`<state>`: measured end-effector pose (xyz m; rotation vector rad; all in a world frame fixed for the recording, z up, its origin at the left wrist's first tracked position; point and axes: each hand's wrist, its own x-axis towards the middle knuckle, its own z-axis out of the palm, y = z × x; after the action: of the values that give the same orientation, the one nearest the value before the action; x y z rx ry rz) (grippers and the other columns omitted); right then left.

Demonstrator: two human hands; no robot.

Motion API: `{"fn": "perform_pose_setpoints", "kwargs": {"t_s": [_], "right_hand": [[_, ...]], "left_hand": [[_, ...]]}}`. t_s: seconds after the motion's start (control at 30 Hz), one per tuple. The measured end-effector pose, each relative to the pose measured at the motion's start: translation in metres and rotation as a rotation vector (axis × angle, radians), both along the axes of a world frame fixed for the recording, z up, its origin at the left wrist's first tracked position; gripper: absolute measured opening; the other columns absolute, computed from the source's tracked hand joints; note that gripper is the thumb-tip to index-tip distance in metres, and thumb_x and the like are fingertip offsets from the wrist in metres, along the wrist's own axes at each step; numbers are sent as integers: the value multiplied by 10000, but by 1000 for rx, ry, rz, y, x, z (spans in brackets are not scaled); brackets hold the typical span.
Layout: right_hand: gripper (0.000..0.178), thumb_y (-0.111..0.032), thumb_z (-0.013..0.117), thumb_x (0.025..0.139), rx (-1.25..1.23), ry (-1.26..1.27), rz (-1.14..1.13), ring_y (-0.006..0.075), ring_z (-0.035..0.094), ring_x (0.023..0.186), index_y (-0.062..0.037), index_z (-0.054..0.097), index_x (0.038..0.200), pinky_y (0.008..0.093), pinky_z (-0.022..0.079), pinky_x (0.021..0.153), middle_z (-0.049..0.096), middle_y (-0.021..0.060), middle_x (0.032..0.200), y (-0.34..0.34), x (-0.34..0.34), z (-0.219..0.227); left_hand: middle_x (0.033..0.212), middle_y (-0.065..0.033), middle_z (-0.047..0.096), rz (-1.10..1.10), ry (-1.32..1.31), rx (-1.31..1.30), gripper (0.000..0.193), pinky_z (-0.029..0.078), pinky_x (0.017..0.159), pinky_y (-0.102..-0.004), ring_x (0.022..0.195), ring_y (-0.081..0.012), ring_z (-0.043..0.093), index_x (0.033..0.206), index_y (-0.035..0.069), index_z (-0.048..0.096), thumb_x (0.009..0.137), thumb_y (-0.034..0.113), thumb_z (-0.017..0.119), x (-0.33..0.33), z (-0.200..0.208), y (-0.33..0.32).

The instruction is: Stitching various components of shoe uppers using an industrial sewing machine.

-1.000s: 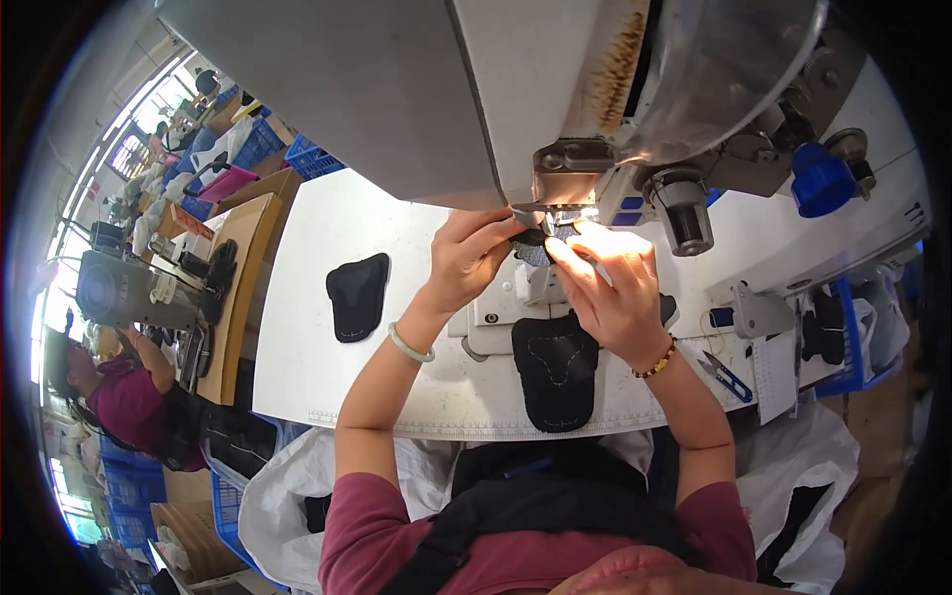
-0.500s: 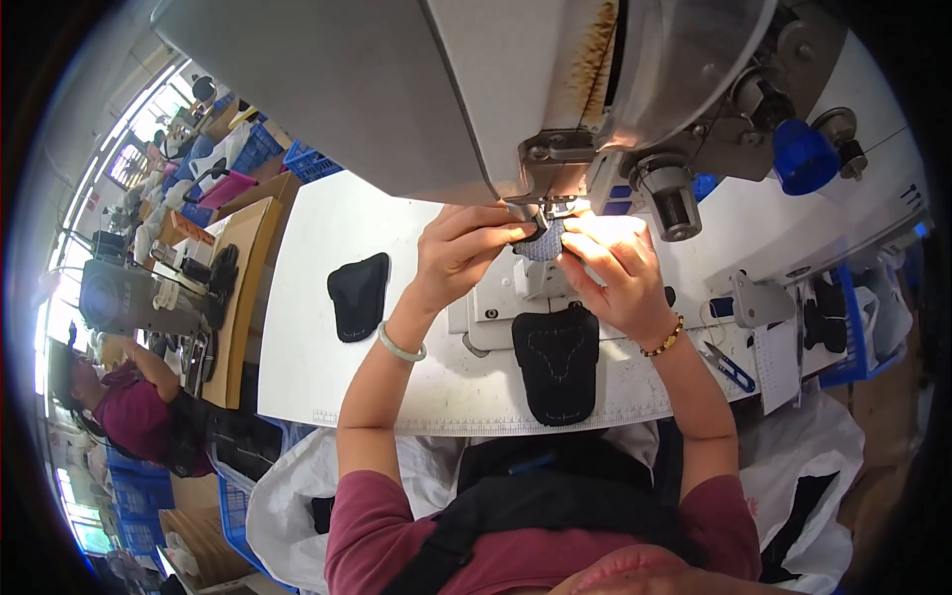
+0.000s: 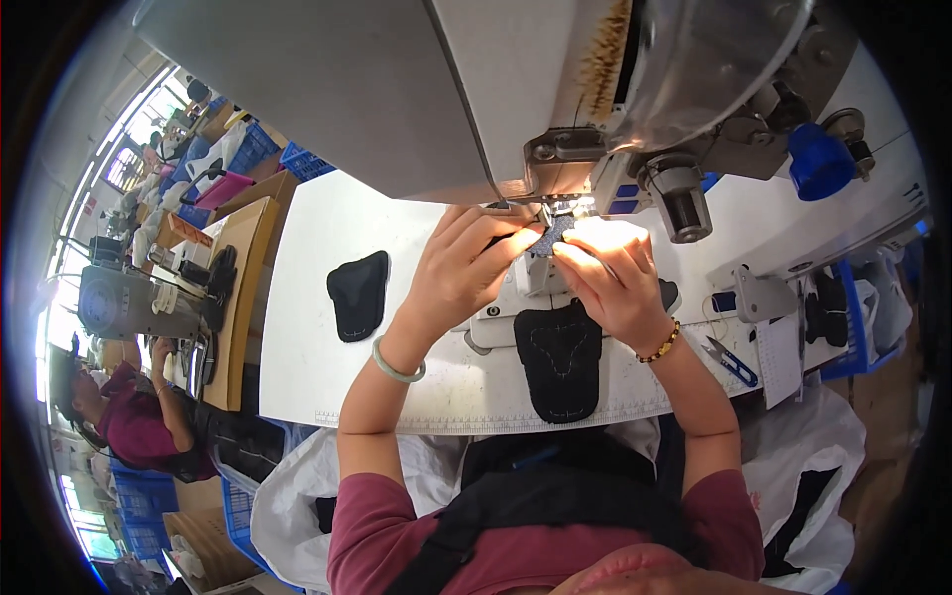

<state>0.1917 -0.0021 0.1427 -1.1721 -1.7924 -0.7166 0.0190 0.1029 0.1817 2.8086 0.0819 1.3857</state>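
A small dark grey textured fabric piece (image 3: 547, 241) is held between both my hands, right below the needle area of the sewing machine (image 3: 565, 159). My left hand (image 3: 474, 256) pinches its left side, fingertips near the presser foot. On the other side my right hand (image 3: 613, 266) grips the piece's right edge, brightly lit by the machine's lamp. A black padded fabric piece (image 3: 558, 382) with light stitch lines lies just below my hands, near the table's front edge. Another black padded piece (image 3: 358, 296) rests farther left on the white table (image 3: 426, 397).
Thread snips (image 3: 732, 362) lie at the right, beside a white paper sheet (image 3: 780, 359). Blue baskets (image 3: 855, 322) stand beyond the right edge. White sacks (image 3: 297, 496) hang at the table's front. At the left, a co-worker (image 3: 139, 412) sits by another sewing machine (image 3: 134, 300).
My left hand has shifted and turned slightly, covering more of the grey piece, which now shows smaller between my fingers. The co-worker's arms have moved.
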Motion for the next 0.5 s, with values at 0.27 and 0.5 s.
{"fn": "perform_pose_setpoints", "kwargs": {"t_s": [0.27,0.5], "right_hand": [[277,-99,740,718,-4,46,15,196,563,887,-92,644,978,326,400,792,603,18,1001,1,4,2],[252,-93,742,716,34,63,-6,198,564,870,-93,643,948,323,400,793,621,16,994,1,4,4]], "left_hand": [[932,-82,578,105,23,27,317,447,791,-363,876,-245,564,912,11,589,613,-81,637,4,-2,-12],[886,-79,588,196,35,-45,272,442,725,-339,816,-253,548,913,19,590,659,-65,635,5,2,-26]]}}
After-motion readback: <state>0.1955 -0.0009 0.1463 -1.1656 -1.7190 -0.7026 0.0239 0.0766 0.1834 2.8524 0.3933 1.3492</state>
